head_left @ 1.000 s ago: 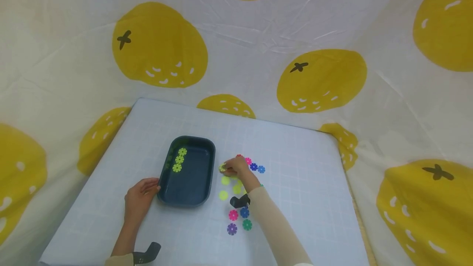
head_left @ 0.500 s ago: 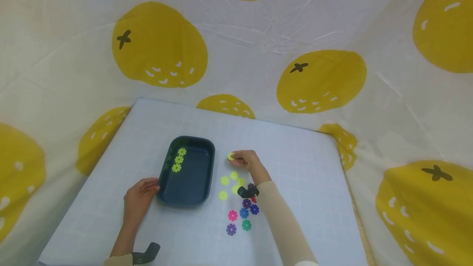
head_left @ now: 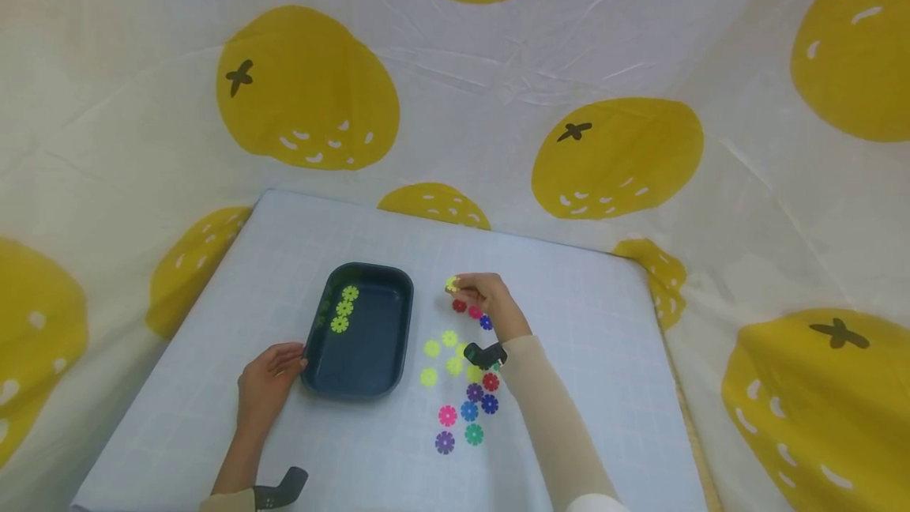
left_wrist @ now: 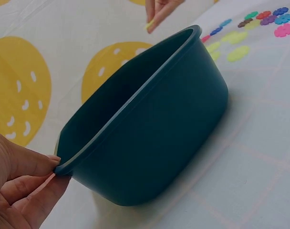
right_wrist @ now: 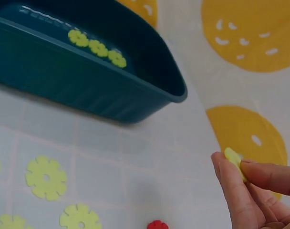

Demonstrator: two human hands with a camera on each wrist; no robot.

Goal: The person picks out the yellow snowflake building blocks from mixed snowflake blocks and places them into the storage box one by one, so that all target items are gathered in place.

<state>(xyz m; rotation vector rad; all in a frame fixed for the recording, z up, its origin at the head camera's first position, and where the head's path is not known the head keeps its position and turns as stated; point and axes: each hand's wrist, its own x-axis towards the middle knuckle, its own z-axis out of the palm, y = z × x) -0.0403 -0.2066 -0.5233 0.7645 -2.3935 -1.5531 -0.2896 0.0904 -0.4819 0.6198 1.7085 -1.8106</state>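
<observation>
A dark teal plastic tub (head_left: 359, 362) stands on the table with three yellow snowflake discs (head_left: 344, 308) in a row along its left side. My left hand (head_left: 266, 382) pinches the tub's near-left rim between thumb and fingers, as the left wrist view shows at the rim (left_wrist: 64, 169). Right of the tub, my right hand (head_left: 483, 295) is raised above the table and pinches one yellow snowflake disc (right_wrist: 235, 162) between thumb and fingers. Several loose yellow snowflake discs (head_left: 431, 348) lie flat below that hand. My right forearm hides part of the group.
Red (head_left: 490, 382), purple (head_left: 445, 442), pink (head_left: 447, 416), blue (head_left: 469, 411) and green (head_left: 474, 434) snowflake discs lie nearer to me. More coloured ones, such as a red disc (head_left: 460, 306), lie under the right hand. A fruit-print cloth (head_left: 455, 101) hangs behind the table.
My right hand has lifted away from the loose discs and moved back and slightly right, carrying the yellow snowflake disc. The left hand and tub have stayed in place.
</observation>
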